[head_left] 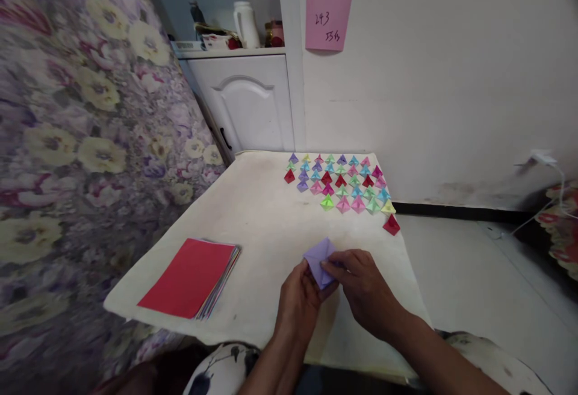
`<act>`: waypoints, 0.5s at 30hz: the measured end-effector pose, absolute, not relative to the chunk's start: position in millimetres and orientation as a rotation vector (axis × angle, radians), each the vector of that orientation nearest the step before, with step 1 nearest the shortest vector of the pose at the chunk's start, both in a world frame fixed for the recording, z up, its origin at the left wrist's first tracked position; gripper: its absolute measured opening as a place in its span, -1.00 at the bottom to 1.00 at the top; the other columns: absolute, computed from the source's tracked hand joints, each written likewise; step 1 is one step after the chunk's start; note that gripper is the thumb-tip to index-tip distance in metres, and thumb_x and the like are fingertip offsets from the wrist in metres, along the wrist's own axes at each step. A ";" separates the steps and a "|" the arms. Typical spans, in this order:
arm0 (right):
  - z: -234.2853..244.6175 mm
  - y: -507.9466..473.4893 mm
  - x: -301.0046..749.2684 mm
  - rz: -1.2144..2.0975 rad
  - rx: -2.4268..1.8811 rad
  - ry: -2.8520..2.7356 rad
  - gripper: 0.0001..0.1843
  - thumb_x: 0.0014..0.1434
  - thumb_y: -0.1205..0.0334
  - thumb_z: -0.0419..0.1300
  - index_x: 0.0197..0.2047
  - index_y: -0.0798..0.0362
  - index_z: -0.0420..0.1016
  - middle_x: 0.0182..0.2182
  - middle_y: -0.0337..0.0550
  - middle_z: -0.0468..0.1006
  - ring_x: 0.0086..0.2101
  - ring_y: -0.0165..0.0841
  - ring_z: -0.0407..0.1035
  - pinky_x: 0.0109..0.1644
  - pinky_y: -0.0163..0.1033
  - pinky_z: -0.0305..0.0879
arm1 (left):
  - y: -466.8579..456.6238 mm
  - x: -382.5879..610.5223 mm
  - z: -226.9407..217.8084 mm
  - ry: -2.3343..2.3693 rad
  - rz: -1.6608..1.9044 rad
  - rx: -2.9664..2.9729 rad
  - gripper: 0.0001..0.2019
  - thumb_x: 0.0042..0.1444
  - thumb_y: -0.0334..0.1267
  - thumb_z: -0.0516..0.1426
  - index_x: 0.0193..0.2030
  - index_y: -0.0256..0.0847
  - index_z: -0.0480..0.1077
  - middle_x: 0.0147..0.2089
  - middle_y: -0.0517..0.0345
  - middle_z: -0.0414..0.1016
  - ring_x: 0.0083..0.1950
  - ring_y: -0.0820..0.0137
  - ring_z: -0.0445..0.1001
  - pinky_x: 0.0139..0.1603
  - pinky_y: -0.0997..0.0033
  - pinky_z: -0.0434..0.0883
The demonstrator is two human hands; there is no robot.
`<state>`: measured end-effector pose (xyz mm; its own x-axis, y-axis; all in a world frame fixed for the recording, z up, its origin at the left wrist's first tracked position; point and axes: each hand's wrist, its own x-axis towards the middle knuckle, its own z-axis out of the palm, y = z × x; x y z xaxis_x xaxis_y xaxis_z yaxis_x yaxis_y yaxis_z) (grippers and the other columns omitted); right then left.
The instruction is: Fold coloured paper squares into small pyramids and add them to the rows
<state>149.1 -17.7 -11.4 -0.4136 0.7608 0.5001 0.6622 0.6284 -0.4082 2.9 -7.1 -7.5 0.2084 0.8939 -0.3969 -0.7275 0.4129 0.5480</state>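
Observation:
A folded piece of purple origami paper [320, 256] is held above the near part of the table, with creases meeting near its middle. My left hand [300, 296] supports it from below and from the left side, its fingers partly hidden under the paper. From the right, my right hand [361, 277] pinches a flap near the paper's centre between thumb and fingers. Farther back on the table, several small folded paper pieces [340, 180] in many colours lie in rows. A stack of square paper with a red sheet [189, 277] on top rests to the left.
A cream cloth covers the table [253, 214]. Floral curtain [99, 112] hangs along the left side. Behind stands a white cabinet [248, 103] with a white jug [246, 24] on its shelf. A pink note [329, 19] is stuck to the wall. One red folded piece [391, 224] lies near the table's right edge.

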 end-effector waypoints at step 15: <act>-16.0 -22.2 146.9 0.407 -1.030 -1.970 -0.58 0.16 0.46 -0.01 -0.03 -0.18 0.41 0.13 -0.12 0.19 0.06 -0.18 0.12 0.04 0.01 0.15 | -4.6 0.0 -11.0 0.826 1.106 0.486 -0.79 -0.03 -0.29 0.21 -0.23 -0.33 0.46 -0.32 0.04 0.54 -0.36 0.45 0.46 -0.31 0.48 0.40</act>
<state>146.9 -22.2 -16.0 -0.2964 0.7887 0.5386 0.5109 0.6074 -0.6083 0.0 -4.6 -11.0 0.2053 0.9188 -0.3371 -0.5839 0.3914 0.7112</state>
